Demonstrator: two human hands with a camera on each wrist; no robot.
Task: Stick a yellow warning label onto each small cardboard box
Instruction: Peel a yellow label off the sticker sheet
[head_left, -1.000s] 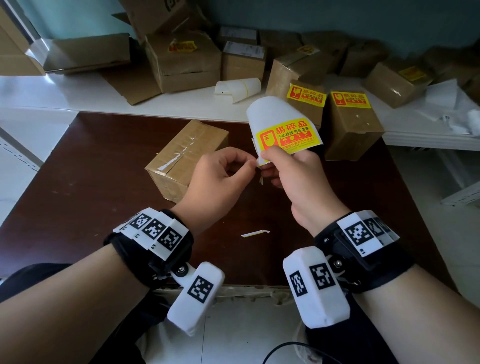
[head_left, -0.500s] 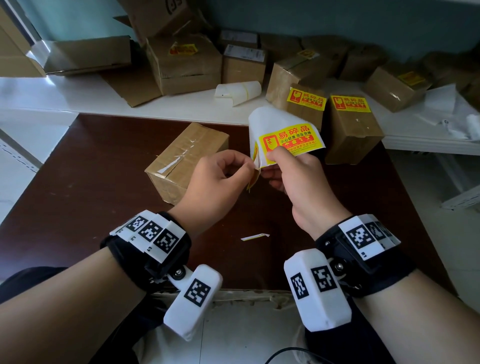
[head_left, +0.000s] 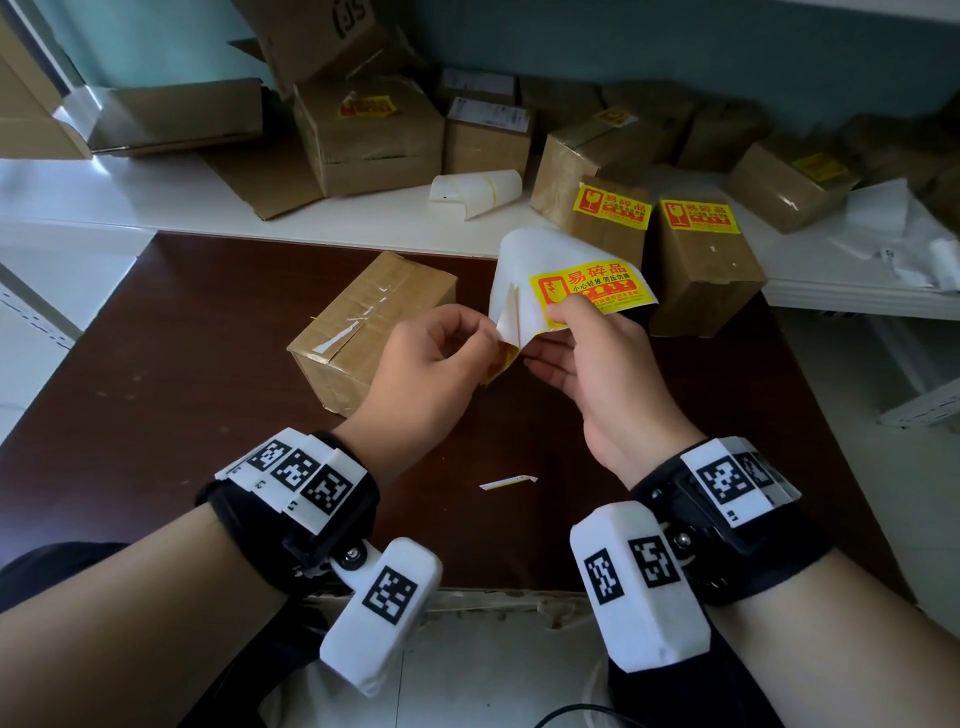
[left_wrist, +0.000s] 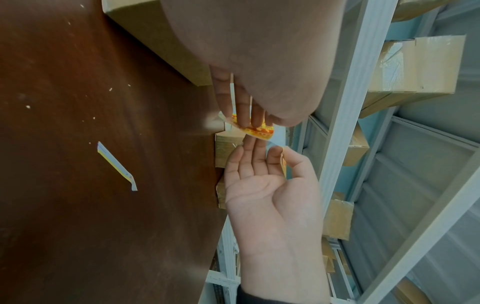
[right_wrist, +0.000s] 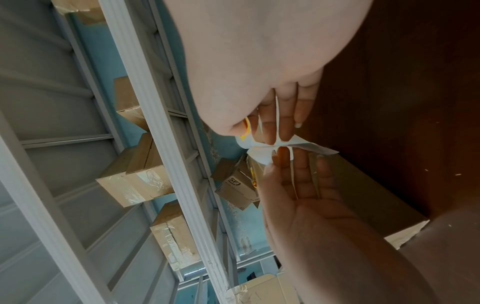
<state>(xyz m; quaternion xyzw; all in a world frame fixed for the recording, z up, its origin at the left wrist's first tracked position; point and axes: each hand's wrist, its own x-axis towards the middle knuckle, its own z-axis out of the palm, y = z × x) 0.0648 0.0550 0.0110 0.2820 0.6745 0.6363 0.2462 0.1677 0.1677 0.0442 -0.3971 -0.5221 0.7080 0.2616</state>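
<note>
Brown table (head_left: 156, 364) | left hand (head_left: 431, 364) apparently pinches peeling label (head_left: 501, 358) | right hand (head_left: 597, 353) grips backing sheet (head_left: 530, 260)

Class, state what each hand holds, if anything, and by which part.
Right hand grips the label sheet at its lower edge, thumb on a yellow label. Left hand pinches the peeling corner of another label.

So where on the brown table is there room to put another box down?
The brown table is bare left of the plain box, and near the front edge, around the paper scrap. The white shelf behind is crowded with boxes.
</note>
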